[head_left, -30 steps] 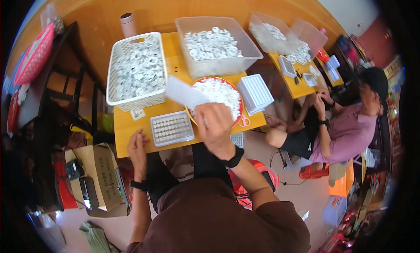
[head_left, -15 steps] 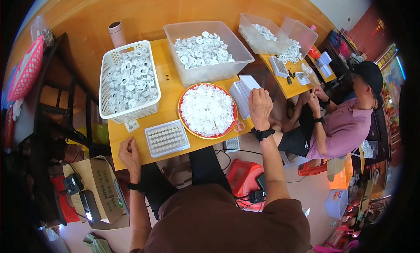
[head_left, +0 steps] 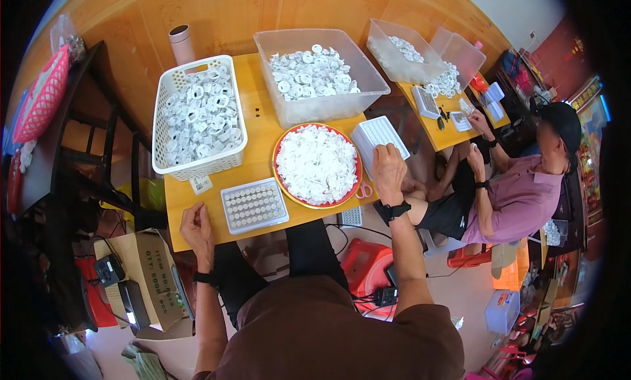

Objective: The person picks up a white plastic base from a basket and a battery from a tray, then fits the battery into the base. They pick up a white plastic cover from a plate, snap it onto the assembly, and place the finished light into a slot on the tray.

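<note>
My left hand (head_left: 196, 226) is at the near left edge of the yellow table (head_left: 253, 147), its fingers curled in; whatever they might hold is hidden. Beside it lies a clear tray (head_left: 227, 226) filled with rows of round pale pieces. My right hand (head_left: 390, 174), closed with the fingers bent, reaches to the near right corner of a stack of white slotted trays (head_left: 380, 134) and seems to touch it. Between the hands stands a red round dish with a gold rim (head_left: 273, 158), heaped with small white plastic parts (head_left: 315, 163). Pink-handled scissors (head_left: 363, 190) lie beside the dish.
A white basket (head_left: 197, 171) and a clear bin (head_left: 328, 111), both full of white plastic parts, stand farther back with a pink flask (head_left: 182, 46). At the right, a co-worker (head_left: 509, 193) sits at another table. A cardboard box (head_left: 146, 275) stands at lower left.
My right hand has moved down and slightly toward me. The top white tray, askew before, now sits level on the stack. The co-worker's hands have moved apart. The whole view has shifted slightly.
</note>
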The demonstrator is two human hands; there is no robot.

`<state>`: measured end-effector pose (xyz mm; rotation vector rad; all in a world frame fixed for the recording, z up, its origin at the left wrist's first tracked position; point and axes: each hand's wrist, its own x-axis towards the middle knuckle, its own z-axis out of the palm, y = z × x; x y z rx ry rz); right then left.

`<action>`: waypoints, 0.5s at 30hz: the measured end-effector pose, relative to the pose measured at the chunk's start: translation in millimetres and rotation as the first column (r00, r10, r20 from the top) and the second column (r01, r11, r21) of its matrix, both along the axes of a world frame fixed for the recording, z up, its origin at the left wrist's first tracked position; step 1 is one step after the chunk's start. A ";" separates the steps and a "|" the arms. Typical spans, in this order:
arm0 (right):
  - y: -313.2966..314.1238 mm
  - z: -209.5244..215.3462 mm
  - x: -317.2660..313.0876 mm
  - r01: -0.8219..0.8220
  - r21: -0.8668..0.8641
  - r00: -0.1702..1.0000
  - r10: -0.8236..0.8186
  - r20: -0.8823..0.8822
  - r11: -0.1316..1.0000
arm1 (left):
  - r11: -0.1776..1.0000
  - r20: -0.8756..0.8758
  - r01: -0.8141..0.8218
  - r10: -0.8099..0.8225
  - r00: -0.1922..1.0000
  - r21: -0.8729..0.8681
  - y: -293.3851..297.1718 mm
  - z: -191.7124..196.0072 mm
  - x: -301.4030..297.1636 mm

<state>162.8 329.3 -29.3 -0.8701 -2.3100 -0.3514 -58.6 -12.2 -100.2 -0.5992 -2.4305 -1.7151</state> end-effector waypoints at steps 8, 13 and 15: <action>-0.2 4.3 -1.8 0.000 -0.109 1.000 -0.002 -0.017 0.994 | 1.000 -0.037 -0.005 0.004 0.999 -0.018 1.7 6.3 3.1; -7.8 12.3 -2.0 0.032 -0.191 0.999 -0.038 -0.028 0.981 | 1.000 -0.037 -0.007 0.006 0.999 -0.024 2.4 6.3 3.3; -8.6 23.2 -2.5 0.024 -0.177 0.998 -0.033 -0.048 0.984 | 1.000 -0.040 -0.010 0.009 0.999 -0.027 2.2 7.0 3.4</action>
